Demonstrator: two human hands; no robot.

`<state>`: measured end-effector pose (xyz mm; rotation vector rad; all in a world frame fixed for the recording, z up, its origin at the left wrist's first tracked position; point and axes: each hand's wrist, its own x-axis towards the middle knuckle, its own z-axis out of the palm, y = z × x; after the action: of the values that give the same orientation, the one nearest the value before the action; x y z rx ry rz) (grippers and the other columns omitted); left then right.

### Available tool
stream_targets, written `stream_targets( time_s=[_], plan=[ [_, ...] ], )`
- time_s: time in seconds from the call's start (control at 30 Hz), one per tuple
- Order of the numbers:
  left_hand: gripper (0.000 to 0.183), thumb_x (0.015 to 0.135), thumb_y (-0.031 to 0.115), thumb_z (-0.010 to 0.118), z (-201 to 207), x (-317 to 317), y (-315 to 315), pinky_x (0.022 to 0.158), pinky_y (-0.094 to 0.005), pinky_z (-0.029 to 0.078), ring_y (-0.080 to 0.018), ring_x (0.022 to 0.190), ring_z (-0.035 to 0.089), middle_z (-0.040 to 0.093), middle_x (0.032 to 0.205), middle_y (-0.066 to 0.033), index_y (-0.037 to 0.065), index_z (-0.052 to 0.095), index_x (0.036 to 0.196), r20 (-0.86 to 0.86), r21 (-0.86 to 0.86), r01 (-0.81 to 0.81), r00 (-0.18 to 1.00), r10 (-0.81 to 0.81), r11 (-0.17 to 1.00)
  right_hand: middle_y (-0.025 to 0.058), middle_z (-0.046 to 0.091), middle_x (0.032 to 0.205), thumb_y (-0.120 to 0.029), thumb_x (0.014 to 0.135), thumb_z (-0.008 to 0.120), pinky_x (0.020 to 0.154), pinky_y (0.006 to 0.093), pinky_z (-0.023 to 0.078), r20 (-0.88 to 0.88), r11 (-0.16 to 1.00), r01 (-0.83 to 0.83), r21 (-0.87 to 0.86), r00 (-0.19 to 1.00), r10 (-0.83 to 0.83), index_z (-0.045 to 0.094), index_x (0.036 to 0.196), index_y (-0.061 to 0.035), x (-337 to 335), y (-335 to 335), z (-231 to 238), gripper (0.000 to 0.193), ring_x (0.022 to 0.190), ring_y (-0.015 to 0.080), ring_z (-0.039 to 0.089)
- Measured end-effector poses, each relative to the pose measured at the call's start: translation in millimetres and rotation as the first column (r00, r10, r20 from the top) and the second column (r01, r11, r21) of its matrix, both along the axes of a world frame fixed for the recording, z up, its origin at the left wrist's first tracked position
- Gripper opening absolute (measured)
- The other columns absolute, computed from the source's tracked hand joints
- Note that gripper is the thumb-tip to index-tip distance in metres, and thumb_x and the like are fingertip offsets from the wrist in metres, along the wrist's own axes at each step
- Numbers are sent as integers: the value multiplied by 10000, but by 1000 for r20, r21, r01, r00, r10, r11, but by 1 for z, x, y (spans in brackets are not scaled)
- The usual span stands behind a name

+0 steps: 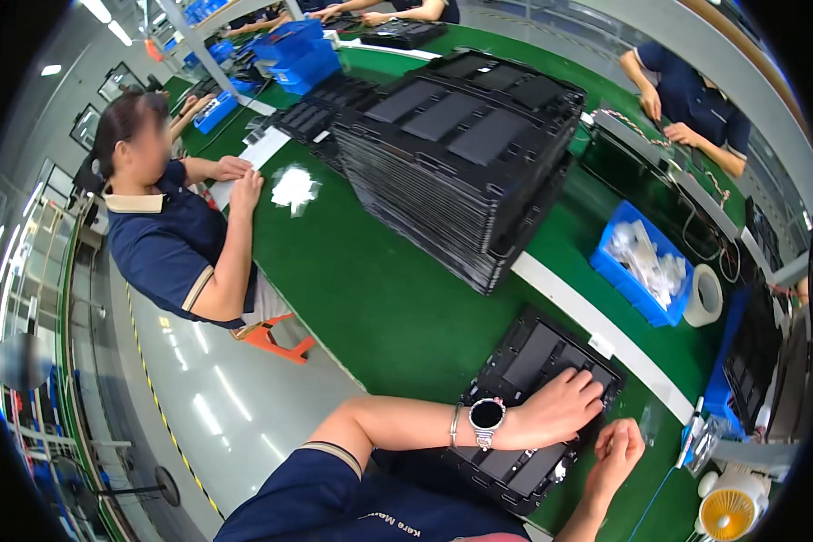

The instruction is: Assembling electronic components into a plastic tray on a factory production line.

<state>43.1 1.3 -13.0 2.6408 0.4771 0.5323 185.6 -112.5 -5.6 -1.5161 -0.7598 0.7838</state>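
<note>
Left hand: the left hand [560, 408], a watch at its wrist, lay palm-down on the black tray [540, 406], its fingers [587, 384] spread flat and pressing on the tray's upper compartment, grasping nothing.
Right hand: the right hand [616, 450] hovered just beside the tray's right edge, fingers curled in loosely; whether they pinched anything I cannot tell.
Black tray: it lay flat on the green counter [379, 298], near the person's edge, below the white stripe [605, 334].
Stack: a tall stack of black trays [461, 163] stood farther up the counter.
Blue bin: a blue bin [643, 264] of white parts sat right of the stripe, a tape roll [705, 296] just beside it.
Co-worker: a person in a dark shirt [167, 244] sat at the left.
</note>
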Motion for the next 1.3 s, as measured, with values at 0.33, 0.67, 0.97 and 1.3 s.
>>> stream_targets(
  time_s=[0.33,0.67,0.97,1.3],
  plan=[
    [153,759,182,671,-12,-2,7,802,-328,429,-223,974,501,555,953,-65,64,618,842,92,129,20,995,-32,991,-7,455,572,-223,1004,516,399,201,145,-20,993,113,-28,993,-114,465,707,-73,12,6,-10,336,434,20,272],
    [204,776,212,695,-18,-2,16,799,-330,425,-208,912,527,556,895,-39,72,602,892,162,51,37,986,-45,998,-8,468,572,-202,1011,512,399,203,149,-61,996,83,7,995,-83,483,707,-66,14,6,-15,334,435,18,284],
    [356,691,264,771,-9,-7,11,819,-329,418,-215,989,496,531,988,-55,59,616,939,119,117,33,992,-47,993,-10,478,572,-193,1012,512,405,207,159,-56,998,60,9,997,-60,495,708,-65,7,6,-11,330,435,17,289],
    [293,702,214,747,-22,1,10,790,-328,442,-215,969,524,557,963,-58,67,592,903,106,163,-1,994,-16,987,-13,476,573,-197,1013,510,399,207,154,-24,995,95,-21,995,-95,501,714,-66,7,9,-15,326,439,18,291]
  ],
)
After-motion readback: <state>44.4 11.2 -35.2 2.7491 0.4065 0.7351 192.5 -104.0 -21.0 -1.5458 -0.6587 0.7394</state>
